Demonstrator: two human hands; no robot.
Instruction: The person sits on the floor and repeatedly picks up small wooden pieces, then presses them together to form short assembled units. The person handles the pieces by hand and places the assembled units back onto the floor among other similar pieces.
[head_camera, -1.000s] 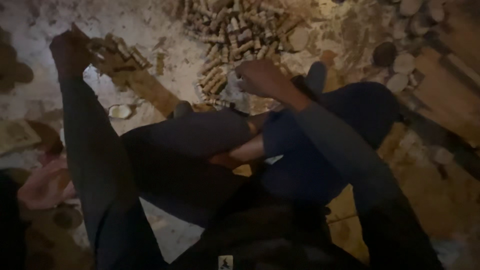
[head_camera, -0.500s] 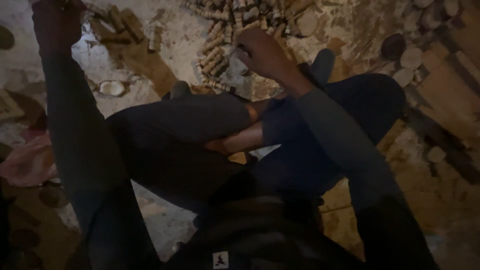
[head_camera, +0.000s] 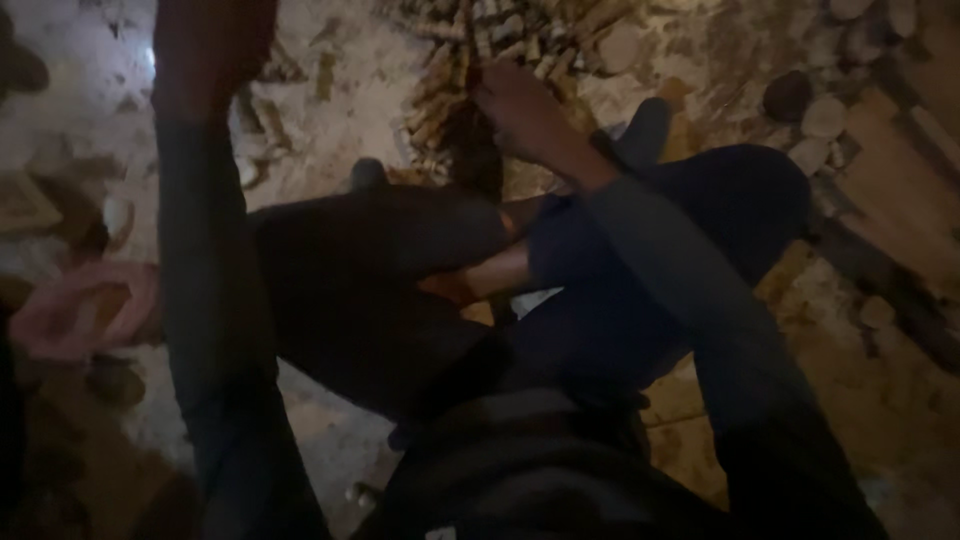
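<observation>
Nearest the camera, the person's dark torso fills the lower centre of the head view, with both knees raised and crossed ahead of it; the legs are clad in dark trousers (head_camera: 380, 270) on the left and blue cloth on the right. A pink sandal (head_camera: 80, 315) lies on the floor (head_camera: 880, 400) at the left edge, beside the left sleeve. The left arm extends straight forward along the left side of the view; the left hand (head_camera: 215, 45) sits at the top edge, dark and blurred, and whether its fingers are spread or closed, or hold anything, cannot be determined. Loose short sticks lie scattered on the floor just beside that hand. The right arm crosses over the right knee and reaches forward to the right hand (head_camera: 520, 110), which rests palm down against the near edge of a pile of short tan sticks (head_camera: 480, 50). The right fingers are curled loosely downward into the pile and touch the sticks; a firm hold on any single stick cannot be confirmed. The pile lies on the floor at the top centre, beyond both knees. Farther right, rounded stones (head_camera: 825, 115) lie in a loose row beside wooden planks (head_camera: 900, 190), well apart from both hands.
</observation>
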